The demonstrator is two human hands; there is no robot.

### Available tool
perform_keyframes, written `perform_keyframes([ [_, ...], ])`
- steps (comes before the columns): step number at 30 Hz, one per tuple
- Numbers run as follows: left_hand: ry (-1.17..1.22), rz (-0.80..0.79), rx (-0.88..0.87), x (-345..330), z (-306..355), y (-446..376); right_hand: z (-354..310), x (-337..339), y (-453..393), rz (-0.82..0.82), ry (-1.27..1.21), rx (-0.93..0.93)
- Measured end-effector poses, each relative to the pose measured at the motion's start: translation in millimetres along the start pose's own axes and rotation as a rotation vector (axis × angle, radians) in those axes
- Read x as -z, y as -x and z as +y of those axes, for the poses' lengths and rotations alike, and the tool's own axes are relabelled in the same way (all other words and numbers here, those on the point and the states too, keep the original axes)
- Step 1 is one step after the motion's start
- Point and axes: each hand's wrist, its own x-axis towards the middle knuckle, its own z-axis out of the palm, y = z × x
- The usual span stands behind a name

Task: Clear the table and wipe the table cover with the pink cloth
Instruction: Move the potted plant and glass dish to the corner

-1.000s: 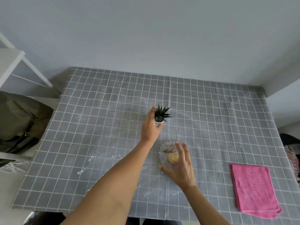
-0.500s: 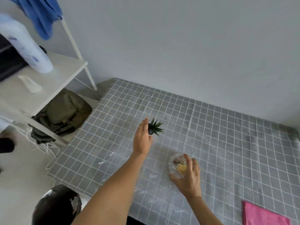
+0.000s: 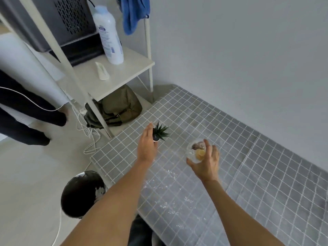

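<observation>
The left hand [image 3: 147,147] holds a small potted succulent [image 3: 159,133] by its pot, the fingers wrapped around the far side so that only the spiky green leaves and a bit of the pot show past them. The right hand [image 3: 205,162] grips a small clear glass bowl [image 3: 194,151] from the side, fingers curled over its rim — inside sit a yellow piece and something brownish, too blurred to name. Both hands are above the grey grid-patterned table cover [image 3: 248,174], which carries a scatter of white crumbs [image 3: 170,197] near the front edge. The pink cloth is out of view. To the left stand a white shelf [image 3: 113,75] with a white bottle [image 3: 109,34], an olive bag [image 3: 117,107] below it, and a black-lined bin [image 3: 82,192] on the floor.
</observation>
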Motion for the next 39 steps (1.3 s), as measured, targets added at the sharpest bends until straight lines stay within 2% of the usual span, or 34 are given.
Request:
perform_keyframes([
  [9, 0.053, -0.021, -0.012, 1.2, -30.7, -69.0, -34.1, -52.0, -89.2, 0.02, -0.008, 0.017],
  [20, 0.146, -0.07, -0.027, -30.1, -38.9, -148.2, -44.1, -107.9, -181.7, 0.029, 0.044, -0.035],
  [31, 0.235, -0.108, -0.081, -54.0, -42.1, -170.4, -43.9, -145.6, -223.8, 0.018, 0.024, -0.05],
  [39, 0.203, -0.078, -0.159, -69.2, -45.3, -179.3, -32.4, -153.5, -237.7, -0.095, 0.108, -0.059],
])
